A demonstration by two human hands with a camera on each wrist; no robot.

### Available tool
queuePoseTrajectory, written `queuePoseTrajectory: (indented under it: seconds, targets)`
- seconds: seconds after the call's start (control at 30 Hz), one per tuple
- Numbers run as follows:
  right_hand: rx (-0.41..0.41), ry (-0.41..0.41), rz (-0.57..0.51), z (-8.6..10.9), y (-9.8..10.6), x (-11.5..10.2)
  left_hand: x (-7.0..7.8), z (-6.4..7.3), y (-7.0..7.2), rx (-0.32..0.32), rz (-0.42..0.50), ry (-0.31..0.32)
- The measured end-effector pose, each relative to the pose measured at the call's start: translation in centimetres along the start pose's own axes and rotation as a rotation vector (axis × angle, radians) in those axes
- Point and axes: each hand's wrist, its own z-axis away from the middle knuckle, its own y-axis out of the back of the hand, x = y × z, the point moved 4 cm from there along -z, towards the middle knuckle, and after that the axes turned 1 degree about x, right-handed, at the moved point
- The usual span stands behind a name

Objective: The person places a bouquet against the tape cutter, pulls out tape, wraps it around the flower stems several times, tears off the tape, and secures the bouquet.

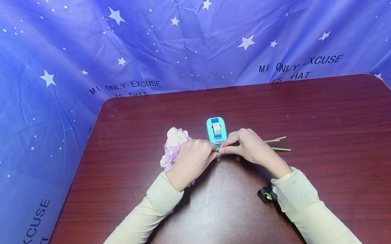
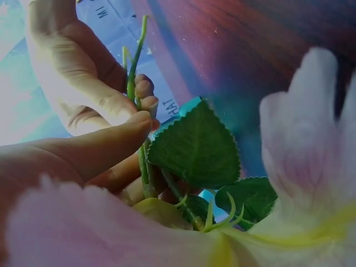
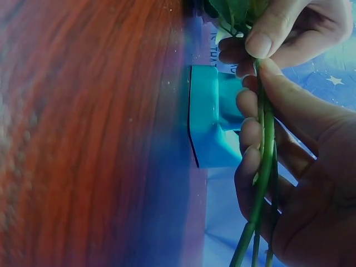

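Pale pink artificial flowers (image 1: 174, 145) lie sideways at the left, their green stems (image 3: 266, 150) running right through both hands. My left hand (image 1: 194, 155) pinches the stems just below the green leaves (image 2: 194, 147). Close beside it, my right hand (image 1: 248, 146) pinches the same stems between thumb and fingers, and the stem ends stick out past it to the right. A light blue tape dispenser (image 1: 216, 130) with a roll of tape stands directly behind the fingertips. In the right wrist view the two thumbs almost meet on the stems.
A black object with a yellow-green spot (image 1: 267, 194) lies by the right sleeve. The dark red wooden table (image 1: 339, 125) reaches back to a blue curtain (image 1: 188, 37) printed with stars and words.
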Motion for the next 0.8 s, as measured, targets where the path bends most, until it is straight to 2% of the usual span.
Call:
queuePoseTrajectory:
  seconds: [0.4, 0.6, 0.8]
  targets:
    - [0.011, 0.009, 0.049, 0.0, 0.03, 0.06, 0.12, 0.01, -0.05, 0.032, -0.061, -0.019]
    - [0.023, 0.035, 0.073, 0.04, 0.06, 0.04, 0.11, -0.07, -0.1, 0.025, -0.071, -0.021]
    - [0.029, 0.052, 0.086, 0.09, 0.06, 0.1, 0.08, -0.1, -0.17, -0.011, -0.057, -0.013]
